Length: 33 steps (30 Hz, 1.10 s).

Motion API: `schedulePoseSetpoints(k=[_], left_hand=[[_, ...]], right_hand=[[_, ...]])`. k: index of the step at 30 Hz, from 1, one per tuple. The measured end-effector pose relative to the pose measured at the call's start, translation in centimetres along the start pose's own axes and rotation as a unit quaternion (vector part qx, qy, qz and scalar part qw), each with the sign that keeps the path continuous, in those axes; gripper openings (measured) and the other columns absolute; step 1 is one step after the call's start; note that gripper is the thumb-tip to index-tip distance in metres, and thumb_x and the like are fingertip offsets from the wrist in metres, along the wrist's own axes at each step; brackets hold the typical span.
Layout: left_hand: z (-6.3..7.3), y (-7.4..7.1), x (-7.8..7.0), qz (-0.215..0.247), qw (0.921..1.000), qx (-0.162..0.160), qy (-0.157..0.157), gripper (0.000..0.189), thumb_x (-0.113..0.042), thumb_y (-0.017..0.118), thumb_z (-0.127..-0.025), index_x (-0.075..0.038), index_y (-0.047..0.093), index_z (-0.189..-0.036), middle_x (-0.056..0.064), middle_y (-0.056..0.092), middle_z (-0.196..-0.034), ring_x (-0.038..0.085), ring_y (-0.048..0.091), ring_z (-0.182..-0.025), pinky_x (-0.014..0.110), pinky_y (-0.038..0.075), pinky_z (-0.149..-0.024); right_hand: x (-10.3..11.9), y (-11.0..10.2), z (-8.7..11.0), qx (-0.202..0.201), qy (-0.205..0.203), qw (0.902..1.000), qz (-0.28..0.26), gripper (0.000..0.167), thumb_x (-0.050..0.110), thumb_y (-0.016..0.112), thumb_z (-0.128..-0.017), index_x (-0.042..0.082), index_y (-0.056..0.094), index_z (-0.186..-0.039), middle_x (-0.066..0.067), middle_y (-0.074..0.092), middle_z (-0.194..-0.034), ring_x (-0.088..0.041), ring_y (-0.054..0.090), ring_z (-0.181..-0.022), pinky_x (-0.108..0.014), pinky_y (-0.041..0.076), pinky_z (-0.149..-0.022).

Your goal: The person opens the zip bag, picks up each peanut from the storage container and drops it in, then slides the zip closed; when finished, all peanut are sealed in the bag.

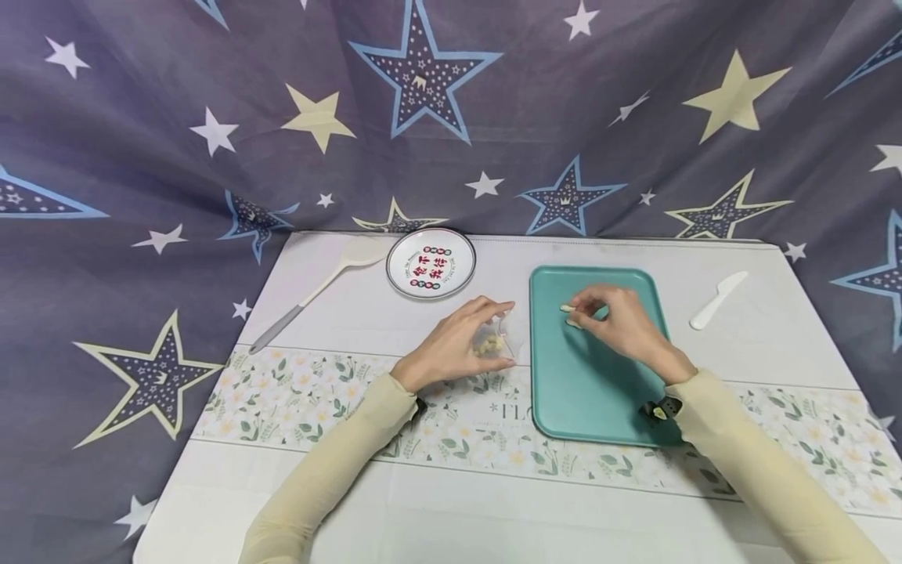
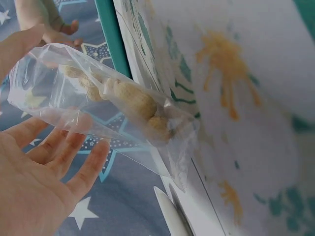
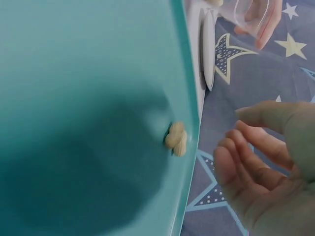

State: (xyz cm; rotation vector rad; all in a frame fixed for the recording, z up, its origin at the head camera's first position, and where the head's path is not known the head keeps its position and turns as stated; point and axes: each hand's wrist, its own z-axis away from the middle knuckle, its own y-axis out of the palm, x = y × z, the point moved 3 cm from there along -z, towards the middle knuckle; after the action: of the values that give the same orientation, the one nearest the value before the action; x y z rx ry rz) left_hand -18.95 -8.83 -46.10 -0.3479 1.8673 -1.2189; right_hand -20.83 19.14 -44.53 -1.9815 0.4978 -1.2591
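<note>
My left hand (image 1: 458,345) holds a clear plastic bag (image 2: 113,98), with the thumb on one side and the fingers on the other. Several peanuts (image 2: 133,101) in their shells sit inside the bag, above the tablecloth. Over a teal tray (image 1: 599,392) hovers my right hand (image 1: 613,321), its thumb and fingertips close together. A small cluster of peanuts (image 3: 177,140) lies on the tray, close to its far rim. In the right wrist view nothing shows between the fingers of the right hand, and they are apart from these peanuts.
A round white plate (image 1: 431,264) with red print stands at the back. To its left lies a spatula (image 1: 310,295) with a grey handle. A white knife (image 1: 719,300) rests right of the tray. Behind the table hangs a star-patterned curtain (image 1: 268,47).
</note>
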Motion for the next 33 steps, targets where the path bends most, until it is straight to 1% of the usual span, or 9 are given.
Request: schedulePoseSetpoints(k=[2, 4, 9, 13, 17, 22, 28, 33], left_hand=[[0.1, 0.1, 0.0, -0.001, 1.0, 0.0, -0.001, 0.092, -0.056, 0.083, -0.082, -0.023, 0.043, -0.159, -0.006, 0.057, -0.135, 0.015, 0.06, -0.123, 0.041, 0.056, -0.105], [0.1, 0.1, 0.1, -0.001, 1.0, -0.001, -0.003, 0.092, -0.056, 0.084, -0.082, -0.024, 0.043, -0.159, -0.006, 0.057, -0.136, 0.016, 0.061, -0.123, 0.041, 0.056, -0.105], [0.2, 0.1, 0.0, -0.001, 1.0, -0.004, -0.003, 0.091, -0.055, 0.084, -0.082, -0.022, 0.045, -0.157, -0.005, 0.058, -0.137, 0.017, 0.061, -0.123, 0.042, 0.056, -0.106], [0.3, 0.0, 0.0, -0.003, 1.0, -0.007, -0.003, 0.089, -0.055, 0.084, -0.082, -0.024, 0.046, -0.157, -0.006, 0.058, -0.137, 0.016, 0.061, -0.123, 0.041, 0.055, -0.106], [0.3, 0.0, 0.0, -0.003, 0.9999, -0.01, -0.003, 0.088, -0.056, 0.083, -0.083, -0.024, 0.047, -0.156, -0.006, 0.059, -0.137, 0.016, 0.061, -0.122, 0.04, 0.056, -0.106], [0.4, 0.0, 0.0, 0.001, 0.9999, -0.013, 0.0, 0.087, -0.055, 0.083, -0.084, -0.023, 0.047, -0.156, -0.006, 0.059, -0.136, 0.017, 0.061, -0.122, 0.041, 0.056, -0.105], [0.4, -0.1, 0.1, 0.0, 0.9999, -0.014, 0.003, 0.087, -0.055, 0.082, -0.084, -0.02, 0.048, -0.156, -0.005, 0.059, -0.136, 0.016, 0.061, -0.122, 0.041, 0.056, -0.106], [0.3, -0.1, 0.1, 0.001, 0.9999, -0.012, 0.003, 0.087, -0.054, 0.082, -0.084, -0.019, 0.048, -0.156, -0.004, 0.059, -0.137, 0.016, 0.061, -0.122, 0.041, 0.056, -0.106]], right_hand=[[-0.3, 0.2, 0.1, 0.011, 0.009, 0.9999, 0.007, 0.015, 0.007, 0.079, -0.091, 0.002, 0.077, -0.105, -0.013, 0.078, -0.096, -0.029, 0.074, -0.083, -0.05, 0.061, -0.075], [-0.6, 0.3, 0.2, 0.023, 0.018, 0.9995, 0.013, 0.016, 0.007, 0.079, -0.091, 0.001, 0.076, -0.106, -0.015, 0.078, -0.098, -0.031, 0.074, -0.085, -0.052, 0.061, -0.078], [-1.4, 0.8, 0.1, 0.047, 0.033, 0.998, 0.025, 0.017, 0.006, 0.08, -0.09, 0.0, 0.075, -0.106, -0.017, 0.078, -0.099, -0.032, 0.073, -0.088, -0.052, 0.061, -0.082], [-2.2, 1.2, 0.1, 0.063, 0.046, 0.9964, 0.031, 0.018, 0.007, 0.079, -0.09, -0.001, 0.075, -0.106, -0.017, 0.077, -0.097, -0.03, 0.073, -0.086, -0.05, 0.061, -0.081], [-2.6, 1.5, 0.1, 0.073, 0.057, 0.9954, 0.025, 0.019, 0.006, 0.078, -0.091, -0.001, 0.075, -0.108, -0.017, 0.077, -0.098, -0.03, 0.073, -0.086, -0.049, 0.062, -0.079], [-2.7, 1.7, -0.2, 0.078, 0.063, 0.9948, 0.019, 0.018, 0.006, 0.077, -0.092, -0.001, 0.075, -0.109, -0.017, 0.077, -0.097, -0.03, 0.073, -0.085, -0.046, 0.062, -0.076], [-2.4, 2.1, -0.4, 0.087, 0.072, 0.9935, 0.012, 0.015, 0.008, 0.076, -0.094, 0.0, 0.076, -0.107, -0.015, 0.076, -0.094, -0.025, 0.071, -0.082, -0.036, 0.06, -0.07], [-2.5, 2.6, -0.5, 0.091, 0.075, 0.993, 0.004, 0.014, 0.005, 0.076, -0.093, 0.0, 0.076, -0.105, -0.015, 0.076, -0.091, -0.023, 0.071, -0.08, -0.028, 0.058, -0.066]])
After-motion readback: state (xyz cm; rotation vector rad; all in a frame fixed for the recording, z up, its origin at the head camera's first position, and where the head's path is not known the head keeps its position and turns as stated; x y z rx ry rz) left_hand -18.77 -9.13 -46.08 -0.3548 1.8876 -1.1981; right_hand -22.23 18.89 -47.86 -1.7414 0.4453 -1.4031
